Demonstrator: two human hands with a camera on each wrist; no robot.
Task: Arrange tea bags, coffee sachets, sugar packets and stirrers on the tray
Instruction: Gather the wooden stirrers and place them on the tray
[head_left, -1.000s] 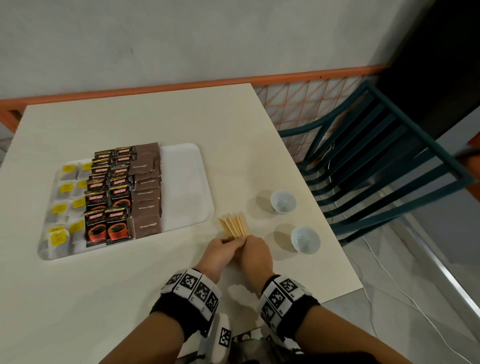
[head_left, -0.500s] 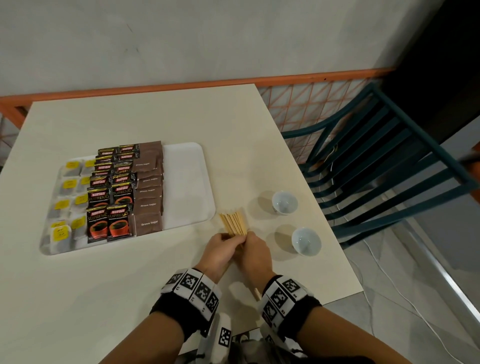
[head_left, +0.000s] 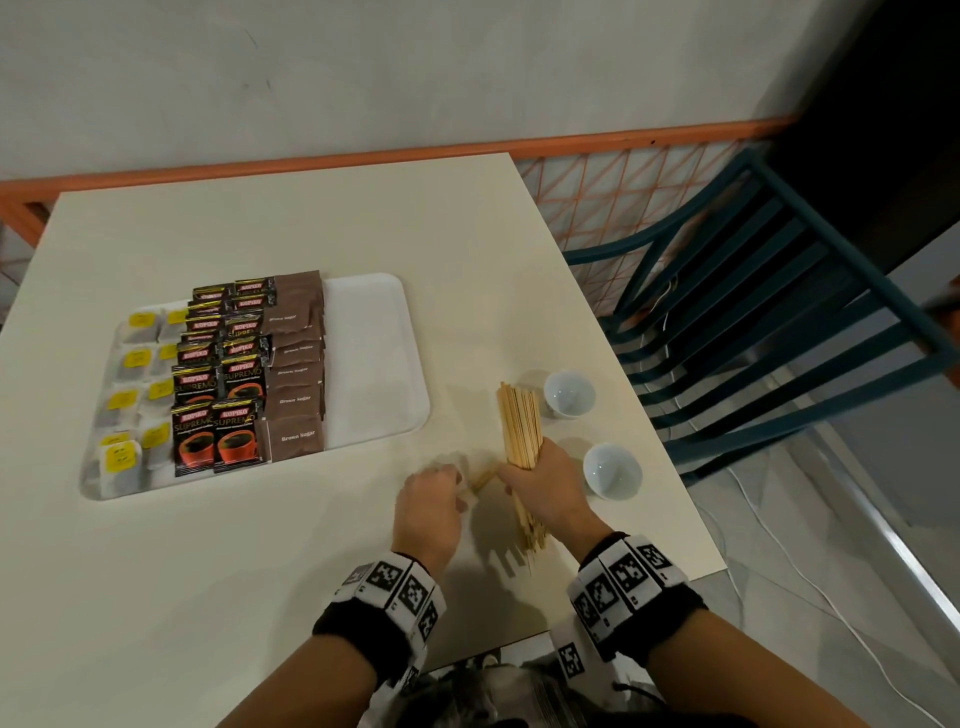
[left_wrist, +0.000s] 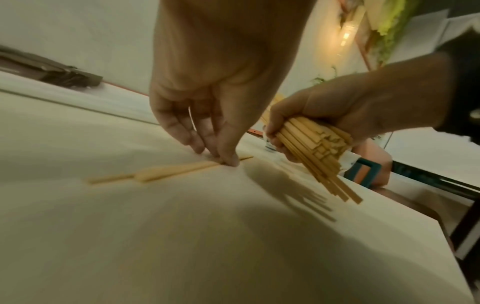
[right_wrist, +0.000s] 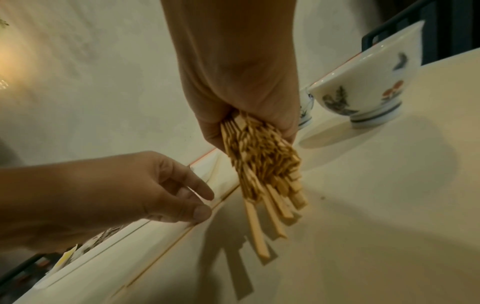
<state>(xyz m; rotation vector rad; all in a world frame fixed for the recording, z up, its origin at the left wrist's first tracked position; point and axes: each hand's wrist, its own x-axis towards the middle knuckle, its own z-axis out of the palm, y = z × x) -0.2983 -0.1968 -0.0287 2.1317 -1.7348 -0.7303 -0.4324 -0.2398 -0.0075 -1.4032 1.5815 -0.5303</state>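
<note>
The white tray (head_left: 374, 364) lies at the left of the table. On it are rows of tea bags (head_left: 132, 395), coffee sachets (head_left: 218, 395) and brown sugar packets (head_left: 296, 374); its right strip is bare. My right hand (head_left: 540, 483) grips a thick bundle of wooden stirrers (head_left: 519, 426), raised off the table and tilted (right_wrist: 259, 160). Just left of it, my left hand (head_left: 457, 480) touches a few loose stirrers (left_wrist: 168, 171) lying flat on the table, thumb and fingertips (left_wrist: 231, 161) pointing down on them.
Two small white cups (head_left: 569, 393) (head_left: 612, 470) stand right of the bundle, close to my right hand. The table's right edge (head_left: 649, 431) is just beyond them, with a teal chair (head_left: 769, 322) past it. A wall runs behind the table.
My hands, together on the stirrers before, have parted. The right hand lifted the bundle off the table; the left went to a few loose stirrers left lying there.
</note>
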